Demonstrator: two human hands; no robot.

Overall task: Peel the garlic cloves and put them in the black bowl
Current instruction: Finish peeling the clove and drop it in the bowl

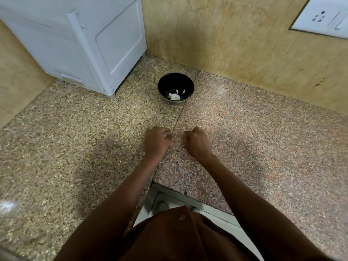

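Observation:
The black bowl point(175, 88) stands on the stone counter near the back wall, with a few pale garlic pieces point(174, 96) lying in its bottom. Well in front of it, both my hands hover just above the counter, a small gap between them. My left hand point(156, 142) has its fingers curled, and its fingertips pinch something small and pale, apparently a garlic clove point(166, 134). My right hand point(197, 143) is curled into a loose fist with the thumb pointing toward the left hand. Whether it holds anything is hidden.
A white appliance point(79, 44) stands at the back left of the speckled granite counter point(75, 138). Wooden wall panels close off the corner, and a white socket plate point(322, 17) sits at the upper right. The counter's front edge lies near my body.

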